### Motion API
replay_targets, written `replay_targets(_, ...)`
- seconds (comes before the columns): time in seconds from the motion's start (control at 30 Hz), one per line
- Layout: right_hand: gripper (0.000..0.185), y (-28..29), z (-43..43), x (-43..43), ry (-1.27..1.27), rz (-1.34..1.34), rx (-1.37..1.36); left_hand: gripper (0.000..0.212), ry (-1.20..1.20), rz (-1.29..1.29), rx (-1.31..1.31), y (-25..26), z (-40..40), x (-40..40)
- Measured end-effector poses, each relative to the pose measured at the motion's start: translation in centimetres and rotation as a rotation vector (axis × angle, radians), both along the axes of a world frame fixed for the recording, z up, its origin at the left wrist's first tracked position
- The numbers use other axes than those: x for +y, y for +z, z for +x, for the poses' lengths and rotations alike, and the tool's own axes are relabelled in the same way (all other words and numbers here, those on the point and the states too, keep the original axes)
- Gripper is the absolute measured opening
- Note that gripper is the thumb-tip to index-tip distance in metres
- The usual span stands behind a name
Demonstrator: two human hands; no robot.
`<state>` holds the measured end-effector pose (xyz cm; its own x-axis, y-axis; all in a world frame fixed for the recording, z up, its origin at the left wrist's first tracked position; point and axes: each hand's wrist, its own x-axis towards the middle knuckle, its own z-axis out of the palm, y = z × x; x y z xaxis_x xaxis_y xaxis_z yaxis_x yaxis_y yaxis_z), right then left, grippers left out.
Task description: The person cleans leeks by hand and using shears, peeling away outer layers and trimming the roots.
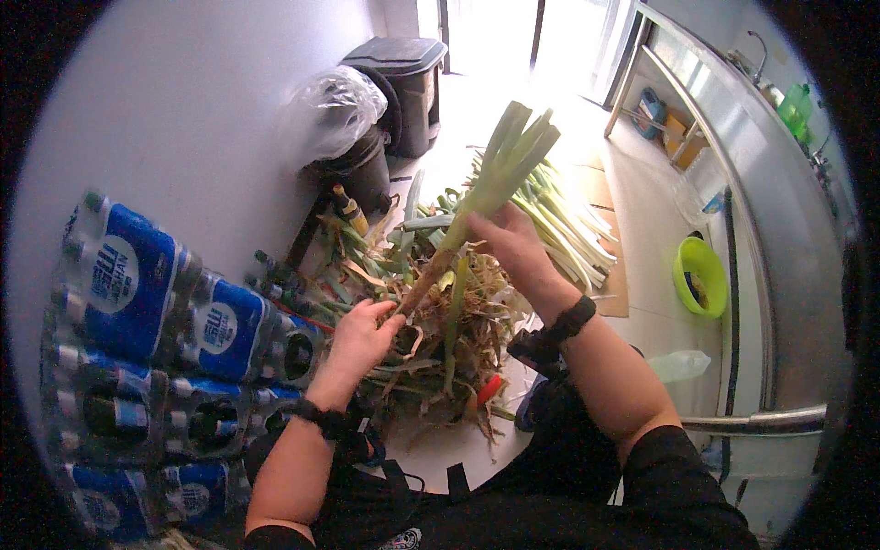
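Observation:
A thick leek or large green onion [450, 244] slants up and away in front of me, its cut green top at the far end and its brownish lower end near me. My left hand [361, 337] pinches that lower end between thumb and fingers. Higher up the stalk, my right hand [515, 244] grips it near where the leaves fan out. Below both hands lies a heap of torn leaves, dry skins and roots [481, 323]. Behind my right hand, peeled pale stalks [567, 230] lie in a row on flattened cardboard [614, 295].
Shrink-wrapped bottle packs [141, 289] are stacked at left. Beyond the heap stand a glass bottle [350, 212], a bag-lined bin [357, 168] and a lidded bin [405, 89]. A green basin [715, 275] and a plastic bottle [680, 366] lie right, beside a steel counter [790, 227].

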<state>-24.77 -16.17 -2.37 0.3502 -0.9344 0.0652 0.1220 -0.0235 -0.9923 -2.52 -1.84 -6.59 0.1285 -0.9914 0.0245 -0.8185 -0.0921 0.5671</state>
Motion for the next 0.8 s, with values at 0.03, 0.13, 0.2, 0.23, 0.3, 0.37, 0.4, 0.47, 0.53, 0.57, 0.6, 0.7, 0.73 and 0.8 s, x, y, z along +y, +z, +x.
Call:
replay_targets(0.03,0.032,0.1,-0.2,0.0,-0.002,-0.003,0.005,0.034,0.012,0.041,0.096,0.3,0.0,-0.2)
replay_targets(0.13,0.036,-0.9,0.0,0.2,0.074,-0.006,0.078,0.036,0.036,0.076,0.285,1.4,0.1,-1.0)
replay_targets(0.2,0.038,-0.6,0.6,1.0,0.146,0.023,0.119,0.037,0.036,-0.049,0.530,0.9,-0.2,-1.5)
replay_targets(0.23,0.037,-0.7,0.6,1.3,0.209,-0.006,0.083,0.038,0.027,-0.116,0.656,0.9,-0.8,-2.0)
replay_targets(0.3,0.035,-0.9,0.7,1.8,0.336,-0.060,0.011,0.036,0.034,-0.141,0.756,1.3,-1.7,-2.6)
replay_targets(0.37,0.038,-1.0,1.1,2.4,0.435,-0.003,0.011,0.034,0.037,-0.115,0.954,1.7,-2.4,-2.9)
replay_targets(0.4,0.039,-1.3,1.1,2.5,0.477,-0.034,0.007,0.034,-0.012,-0.125,0.989,2.7,-2.9,-3.0)
replay_targets(0.47,0.042,-1.8,1.3,2.9,0.541,-0.013,0.002,0.032,0.009,-0.126,0.866,1.9,-2.5,-2.8)
replay_targets(0.53,0.040,-2.0,1.7,3.2,0.521,-0.017,0.072,0.030,-0.011,-0.175,0.794,0.5,-2.0,-3.5)
replay_targets(0.57,0.038,-1.1,2.1,3.8,0.509,0.023,0.132,0.027,0.033,-0.169,0.836,-0.4,-1.7,-3.2)
replay_targets(0.6,0.041,-1.4,1.8,3.7,0.478,0.047,0.088,0.025,0.045,-0.120,0.823,0.8,-2.6,-3.0)
replay_targets(0.7,0.032,-1.8,2.0,3.4,0.423,0.005,0.035,0.018,0.043,-0.054,0.950,1.3,-2.9,-2.8)
replay_targets(0.73,0.031,-1.8,2.1,3.5,0.417,0.000,-0.004,0.017,0.039,-0.041,1.024,1.1,-2.8,-3.0)
replay_targets(0.8,0.028,-1.4,2.1,3.4,0.370,-0.024,0.007,0.012,0.062,-0.062,1.130,0.8,-2.8,-3.0)
